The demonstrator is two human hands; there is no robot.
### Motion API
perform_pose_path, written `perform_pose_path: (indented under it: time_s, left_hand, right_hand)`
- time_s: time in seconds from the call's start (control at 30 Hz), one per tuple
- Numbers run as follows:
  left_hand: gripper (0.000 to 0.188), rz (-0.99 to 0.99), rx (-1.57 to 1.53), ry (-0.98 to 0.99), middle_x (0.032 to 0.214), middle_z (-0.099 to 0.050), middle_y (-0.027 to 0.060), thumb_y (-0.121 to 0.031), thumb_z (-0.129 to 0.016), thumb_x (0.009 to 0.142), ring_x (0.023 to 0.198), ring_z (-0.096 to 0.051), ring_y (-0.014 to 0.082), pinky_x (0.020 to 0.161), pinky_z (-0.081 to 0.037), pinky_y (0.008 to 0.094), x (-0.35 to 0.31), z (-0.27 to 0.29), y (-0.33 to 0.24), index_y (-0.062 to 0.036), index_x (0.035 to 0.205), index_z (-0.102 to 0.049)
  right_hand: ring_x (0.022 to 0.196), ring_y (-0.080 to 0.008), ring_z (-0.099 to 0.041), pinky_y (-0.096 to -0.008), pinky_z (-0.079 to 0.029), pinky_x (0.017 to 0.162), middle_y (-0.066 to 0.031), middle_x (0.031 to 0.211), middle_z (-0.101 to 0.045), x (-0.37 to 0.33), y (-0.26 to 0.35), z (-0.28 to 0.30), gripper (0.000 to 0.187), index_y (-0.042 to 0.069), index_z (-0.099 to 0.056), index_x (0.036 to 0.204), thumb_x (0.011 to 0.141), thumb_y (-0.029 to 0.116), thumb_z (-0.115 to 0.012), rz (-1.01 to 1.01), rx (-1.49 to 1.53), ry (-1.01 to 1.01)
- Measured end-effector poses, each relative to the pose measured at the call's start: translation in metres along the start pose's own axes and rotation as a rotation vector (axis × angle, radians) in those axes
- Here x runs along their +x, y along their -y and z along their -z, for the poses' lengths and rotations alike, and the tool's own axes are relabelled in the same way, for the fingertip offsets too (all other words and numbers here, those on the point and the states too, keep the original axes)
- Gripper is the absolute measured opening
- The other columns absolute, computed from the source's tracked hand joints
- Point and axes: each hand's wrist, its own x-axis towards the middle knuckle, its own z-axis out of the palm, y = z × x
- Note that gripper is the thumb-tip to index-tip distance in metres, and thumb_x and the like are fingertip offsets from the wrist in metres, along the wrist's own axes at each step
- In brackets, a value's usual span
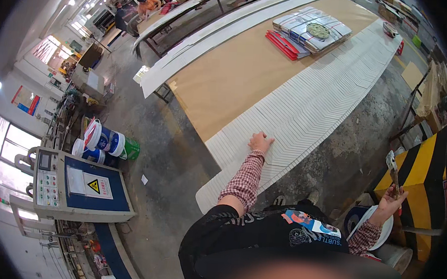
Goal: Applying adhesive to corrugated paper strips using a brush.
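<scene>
My left hand rests on a long fanned row of white sheets, their edges overlapping like narrow strips along the near side of the table. Its fingers are partly spread and lie on the sheets, with no object in them. Off to the right, my right hand is closed around the handle of a flat brush, whose pale, whitish end points up and away. Below that hand stands a white-rimmed bucket, partly hidden by my sleeve.
Brown board covers the tabletop. Farther along lie strapped stacks of printed sheets and red folders. A yellow-and-black striped block stands at right. A control cabinet and paint buckets are at left. Another person works far off.
</scene>
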Motion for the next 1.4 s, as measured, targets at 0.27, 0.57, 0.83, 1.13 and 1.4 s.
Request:
perform_pose_path:
  time_s: [0.27, 0.57, 0.83, 1.13, 1.4]
  left_hand:
    - [0.049, 0.010, 0.016, 0.028, 0.113, -0.050, 0.0115, -0.049, -0.069, 0.069, 0.107, -0.047, 0.0307, 0.092, -0.032, 0.0479, 0.006, 0.000, 0.002, -0.0133, 0.102, -0.059]
    - [0.058, -0.062, -0.022, -0.045, 0.113, -0.051, 0.0144, -0.062, -0.056, 0.074, 0.104, -0.050, 0.0328, 0.091, -0.033, 0.0495, 0.007, -0.008, 0.013, -0.0130, 0.106, -0.059]
    - [0.057, -0.076, 0.050, 0.006, 0.113, -0.051, 0.0148, -0.062, -0.054, 0.075, 0.103, -0.051, 0.0346, 0.090, -0.033, 0.0499, 0.009, -0.005, 0.013, -0.0148, 0.107, -0.060]
    - [0.052, -0.019, 0.049, -0.068, 0.108, -0.053, 0.0149, -0.061, -0.054, 0.075, 0.099, -0.053, 0.0349, 0.087, -0.036, 0.0500, 0.012, -0.014, 0.023, -0.0164, 0.099, -0.064]
    - [0.036, 0.055, -0.284, -0.508, 0.097, -0.057, 0.0057, -0.039, -0.064, 0.077, 0.095, -0.054, 0.0231, 0.082, -0.039, 0.0429, -0.003, -0.004, 0.029, -0.0131, 0.102, -0.058]
  right_hand:
    - [0.081, -0.0211, -0.060, -0.0263, -0.052, 0.071, -0.0157, 0.092, -0.060, 0.004, -0.003, 0.001, 0.039, -0.002, -0.056, 0.100, 0.085, 0.034, -0.061, 0.007, -0.008, 0.040]
    - [0.080, -0.0215, -0.060, -0.0266, -0.052, 0.069, -0.0162, 0.091, -0.060, 0.000, 0.003, 0.005, 0.038, -0.001, -0.055, 0.101, 0.086, 0.033, -0.061, 0.019, -0.021, 0.001]
    - [0.078, -0.0225, -0.061, -0.0275, -0.054, 0.069, -0.0179, 0.091, -0.060, 0.011, 0.002, 0.019, 0.036, -0.003, -0.056, 0.099, 0.087, 0.031, -0.058, -0.013, 0.042, 0.023]
    - [0.076, -0.0233, -0.059, -0.0282, -0.052, 0.065, -0.0161, 0.091, -0.058, 0.066, -0.022, -0.009, 0.033, -0.001, -0.055, 0.093, 0.086, 0.030, -0.062, -0.116, 0.084, 0.004]
    - [0.075, -0.0224, -0.060, -0.0272, -0.052, 0.064, -0.0150, 0.086, -0.059, 0.133, -0.022, -0.049, 0.034, -0.001, -0.055, 0.093, 0.084, 0.031, -0.064, -0.171, 0.092, -0.008]
